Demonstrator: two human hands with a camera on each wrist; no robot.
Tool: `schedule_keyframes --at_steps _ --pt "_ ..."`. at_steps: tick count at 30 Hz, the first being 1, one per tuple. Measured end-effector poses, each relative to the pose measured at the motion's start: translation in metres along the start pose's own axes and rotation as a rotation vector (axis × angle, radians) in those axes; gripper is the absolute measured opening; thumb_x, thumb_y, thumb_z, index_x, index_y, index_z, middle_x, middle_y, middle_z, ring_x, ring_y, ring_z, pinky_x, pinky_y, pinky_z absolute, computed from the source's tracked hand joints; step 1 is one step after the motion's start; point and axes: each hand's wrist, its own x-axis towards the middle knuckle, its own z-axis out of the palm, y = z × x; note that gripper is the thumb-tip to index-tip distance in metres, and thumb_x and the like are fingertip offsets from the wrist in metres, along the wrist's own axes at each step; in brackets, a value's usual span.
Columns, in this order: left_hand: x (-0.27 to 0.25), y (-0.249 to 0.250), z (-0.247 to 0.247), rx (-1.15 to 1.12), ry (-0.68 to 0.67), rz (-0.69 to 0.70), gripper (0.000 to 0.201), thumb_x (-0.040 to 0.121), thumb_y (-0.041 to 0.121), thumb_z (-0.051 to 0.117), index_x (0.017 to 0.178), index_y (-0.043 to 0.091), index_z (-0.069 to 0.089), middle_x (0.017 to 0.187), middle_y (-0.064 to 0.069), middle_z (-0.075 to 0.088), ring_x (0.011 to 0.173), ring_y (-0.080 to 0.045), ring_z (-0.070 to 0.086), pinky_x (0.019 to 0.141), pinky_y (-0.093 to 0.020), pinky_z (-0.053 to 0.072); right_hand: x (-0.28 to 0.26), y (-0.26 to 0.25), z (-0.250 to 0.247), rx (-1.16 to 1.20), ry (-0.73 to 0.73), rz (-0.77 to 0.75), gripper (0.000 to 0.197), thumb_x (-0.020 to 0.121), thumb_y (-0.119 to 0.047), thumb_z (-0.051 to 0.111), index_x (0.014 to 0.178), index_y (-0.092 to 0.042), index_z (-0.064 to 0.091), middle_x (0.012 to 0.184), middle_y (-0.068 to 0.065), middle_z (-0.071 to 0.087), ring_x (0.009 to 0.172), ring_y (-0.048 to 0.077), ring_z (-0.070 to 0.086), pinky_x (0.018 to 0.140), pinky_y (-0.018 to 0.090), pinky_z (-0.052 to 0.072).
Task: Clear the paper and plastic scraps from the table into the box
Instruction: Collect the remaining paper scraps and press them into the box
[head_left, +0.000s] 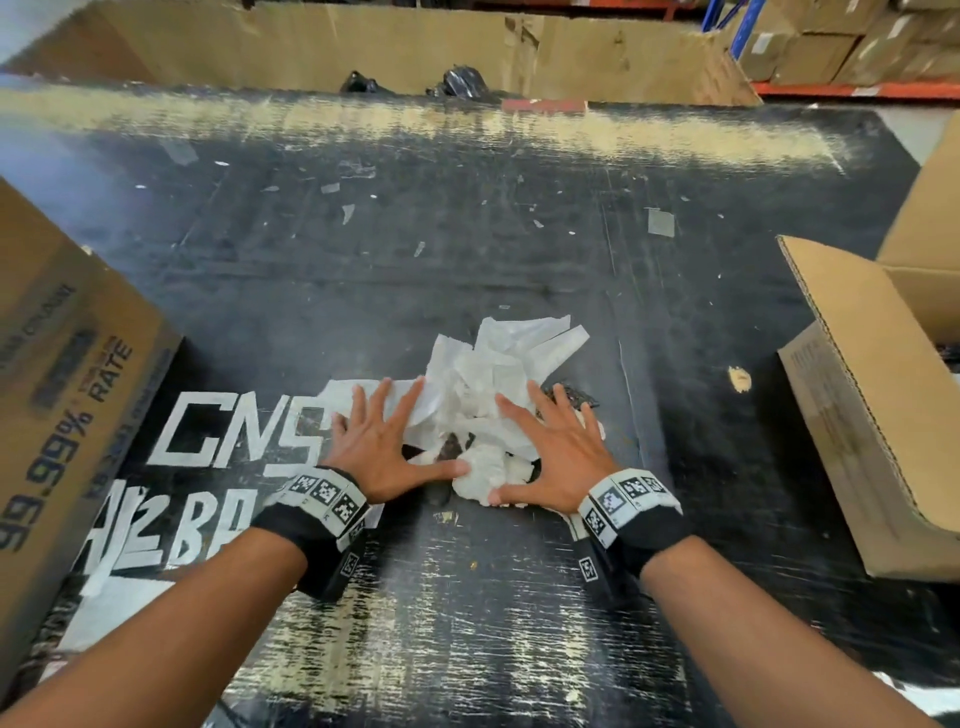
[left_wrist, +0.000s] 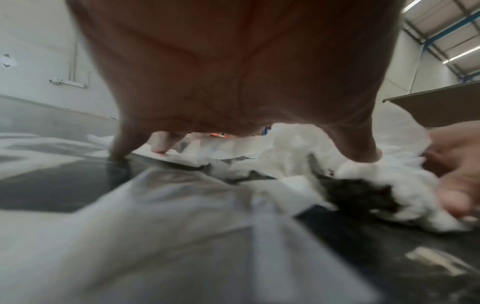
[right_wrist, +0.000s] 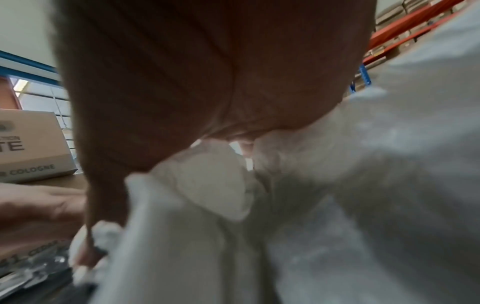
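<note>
I see a printed carton (head_left: 67, 374) at the left edge and an open box (head_left: 857, 395) at the right edge of the black table (head_left: 467, 218). My left hand (head_left: 382, 441) and right hand (head_left: 558, 449) lie flat with fingers spread wide, pressing the white paper pile (head_left: 498, 374) low in the middle. Only the left wrist view shows a dark scrap (left_wrist: 358, 195) inside the pile.
</note>
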Motion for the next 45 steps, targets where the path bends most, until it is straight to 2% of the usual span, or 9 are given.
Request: schedule_keyframes --at_steps 5,10,14,19,26,34,37,41,45 --pt "-0.004 0.021 -0.004 -0.044 0.007 0.140 0.137 0.046 0.105 0.051 0.147 0.056 -0.028 0.170 -0.003 -0.005 0.156 -0.034 -0.009 0.118 -0.072 0.010 0.001 -0.006 -0.008 0.079 0.016 -0.044 0.133 0.050 -0.089 0.068 0.154 -0.050 -0.006 0.167 0.000 -0.013 0.152 0.028 -0.016 0.121 0.059 -0.001" --pt "-0.001 0.033 -0.016 -0.019 0.068 0.191 0.152 0.035 0.097 0.069 0.145 0.059 -0.028 0.164 0.001 -0.031 0.148 -0.038 -0.032 0.108 -0.082 -0.002 -0.002 0.006 -0.043 0.068 0.035 -0.030 0.151 0.033 -0.094 0.070 0.148 -0.055 -0.019 0.164 -0.003 -0.025 0.150 0.026 -0.025 0.119 0.062 -0.004" --pt "0.014 0.052 -0.013 0.043 -0.057 0.226 0.158 0.029 0.095 0.073 0.142 0.060 -0.031 0.157 0.008 -0.045 0.144 -0.036 -0.040 0.106 -0.082 -0.004 0.029 0.016 -0.067 -0.045 -0.050 -0.055 0.157 0.028 -0.091 0.074 0.145 -0.058 -0.025 0.159 -0.003 -0.037 0.148 0.033 -0.028 0.117 0.068 -0.003" --pt "0.033 0.068 -0.002 0.199 -0.216 0.216 0.151 0.035 0.100 0.065 0.146 0.057 -0.028 0.160 0.006 -0.039 0.145 -0.037 -0.038 0.106 -0.084 -0.003 0.084 0.008 -0.081 -0.239 -0.191 -0.150 0.159 0.024 -0.089 0.075 0.147 -0.056 -0.021 0.162 -0.005 -0.030 0.149 0.035 -0.025 0.116 0.068 -0.005" --pt "0.035 0.048 0.010 0.201 -0.051 0.302 0.121 0.060 0.086 0.063 0.157 0.049 0.002 0.167 0.009 -0.014 0.154 -0.032 -0.018 0.110 -0.081 0.008 0.094 0.013 -0.064 -0.389 -0.253 -0.174 0.150 0.032 -0.081 0.082 0.151 -0.055 -0.006 0.166 -0.004 -0.014 0.151 0.036 -0.013 0.117 0.066 0.015" --pt "0.033 0.039 0.008 0.244 -0.052 0.263 0.123 0.049 0.100 0.053 0.149 0.064 -0.010 0.163 0.005 -0.034 0.148 -0.035 -0.034 0.102 -0.086 -0.001 0.101 0.000 -0.066 -0.440 -0.300 -0.166 0.154 0.034 -0.069 0.090 0.147 -0.060 -0.015 0.163 -0.006 -0.027 0.149 0.044 -0.015 0.108 0.077 0.019" --pt "0.032 0.036 0.006 0.171 -0.051 0.291 0.118 0.063 0.084 0.063 0.154 0.056 -0.007 0.168 0.002 -0.016 0.153 -0.033 -0.021 0.112 -0.080 0.007 0.099 -0.006 -0.073 -0.404 -0.336 -0.211 0.127 0.054 -0.054 0.092 0.153 -0.052 0.014 0.166 -0.008 -0.012 0.150 0.044 -0.010 0.112 0.067 0.026" --pt "0.022 0.036 0.013 0.050 -0.017 0.360 0.098 0.082 0.059 0.066 0.158 0.049 0.004 0.169 -0.004 0.009 0.156 -0.032 0.007 0.120 -0.062 0.023 0.086 0.001 -0.062 -0.338 -0.221 -0.214 0.090 0.076 -0.037 0.084 0.150 -0.047 0.033 0.165 -0.006 0.021 0.150 0.036 0.019 0.112 0.050 0.035" --pt "0.021 0.035 0.014 -0.037 0.111 0.378 0.079 0.085 0.042 0.070 0.155 0.043 0.033 0.151 0.001 0.049 0.117 -0.031 0.064 0.091 -0.038 0.054 0.076 -0.004 -0.061 -0.312 -0.046 -0.229 0.052 0.083 -0.015 0.067 0.132 -0.033 0.061 0.129 0.001 0.065 0.119 0.028 0.059 0.091 0.035 0.045"
